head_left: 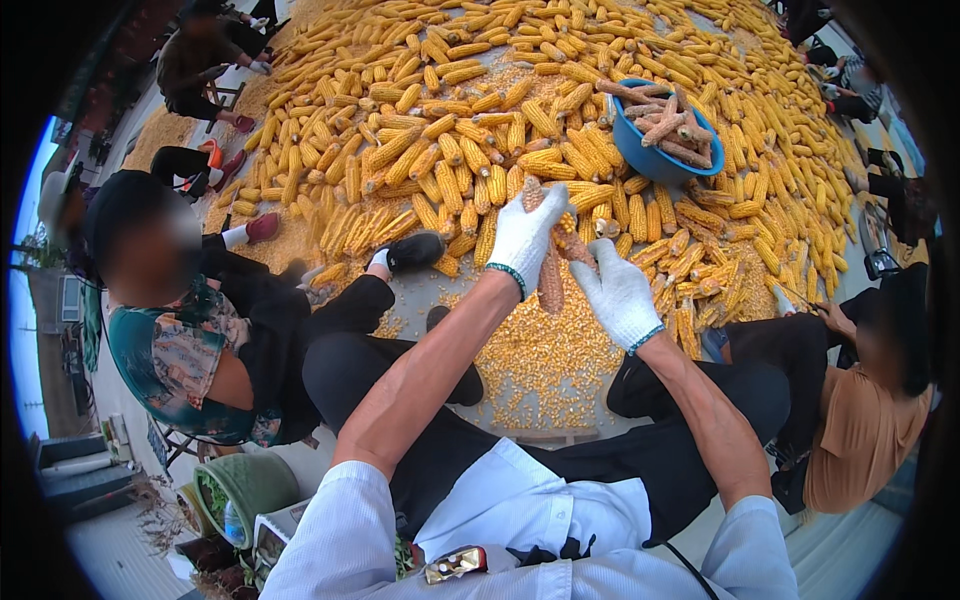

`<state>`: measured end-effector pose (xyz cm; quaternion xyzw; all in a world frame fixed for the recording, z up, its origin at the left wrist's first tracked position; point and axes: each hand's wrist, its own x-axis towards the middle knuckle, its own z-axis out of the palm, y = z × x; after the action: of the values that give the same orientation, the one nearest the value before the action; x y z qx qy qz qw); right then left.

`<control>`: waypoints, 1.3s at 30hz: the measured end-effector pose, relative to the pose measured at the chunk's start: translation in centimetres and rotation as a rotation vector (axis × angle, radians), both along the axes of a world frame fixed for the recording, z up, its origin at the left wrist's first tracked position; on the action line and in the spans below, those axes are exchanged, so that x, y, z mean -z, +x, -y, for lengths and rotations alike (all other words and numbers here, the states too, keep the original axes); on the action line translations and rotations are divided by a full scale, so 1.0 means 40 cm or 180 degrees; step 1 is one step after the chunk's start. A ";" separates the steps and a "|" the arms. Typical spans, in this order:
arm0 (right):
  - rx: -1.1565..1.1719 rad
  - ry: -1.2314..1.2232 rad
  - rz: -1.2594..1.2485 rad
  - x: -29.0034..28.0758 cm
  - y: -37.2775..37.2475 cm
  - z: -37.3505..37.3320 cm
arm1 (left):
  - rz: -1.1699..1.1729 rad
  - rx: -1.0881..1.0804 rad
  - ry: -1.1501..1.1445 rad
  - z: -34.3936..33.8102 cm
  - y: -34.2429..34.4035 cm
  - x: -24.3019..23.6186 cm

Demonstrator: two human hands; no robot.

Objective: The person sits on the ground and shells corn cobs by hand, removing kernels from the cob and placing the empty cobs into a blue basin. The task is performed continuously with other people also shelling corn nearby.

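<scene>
My left hand (530,237), in a white knitted glove, is closed around a reddish-brown bare corn cob (551,284). The cob's other end shows above the fingers. Crossing beside it is a second, mostly stripped cob (572,246), with some yellow kernels near my left thumb. My right hand (616,298), gloved as well, has its fingers closed at the lower end of that second cob; its fingertips are partly hidden. Below both hands lies a spread of loose kernels (545,365) on the ground between my knees.
A heap of yellow corn ears (400,150) covers the ground ahead. On it stands a blue basin (650,160) full of bare cobs. People sit close by at left (190,340) and right (870,420). A green pot (250,485) stands behind at lower left.
</scene>
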<state>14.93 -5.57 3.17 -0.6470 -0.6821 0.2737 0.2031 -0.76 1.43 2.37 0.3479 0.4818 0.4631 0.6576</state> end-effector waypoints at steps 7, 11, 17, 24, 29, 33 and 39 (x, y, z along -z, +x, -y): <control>-0.0012 -0.0252 0.0176 -0.003 -0.002 0.002 | -0.0556 0.0040 0.0192 0.026 0.015 0.015; -0.0042 -0.0287 -0.0016 -0.015 -0.004 0.005 | -0.0698 -0.0059 0.0243 0.024 0.009 0.023; 0.0034 -0.0558 -0.0763 -0.003 0.020 0.009 | -0.0855 -0.0137 0.0315 0.010 -0.002 -0.020; 0.0284 -0.0991 -0.1530 -0.025 0.031 0.005 | -0.0891 -0.0043 0.0195 0.002 -0.019 -0.030; 0.0201 -0.0591 -0.0841 -0.024 0.030 -0.012 | -0.1155 0.0426 0.0820 0.037 0.014 0.004; 0.0079 -0.0620 -0.0592 0.017 0.036 0.012 | -0.1515 0.0255 0.0749 0.046 0.030 0.000; -0.0015 -0.0567 -0.0506 -0.022 0.021 0.012 | -0.1208 -0.0106 0.0263 0.007 0.006 -0.019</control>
<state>15.75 -6.06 4.06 -0.6371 -0.6384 0.3841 0.1976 -0.54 1.17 3.12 0.4477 0.5833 0.4194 0.5323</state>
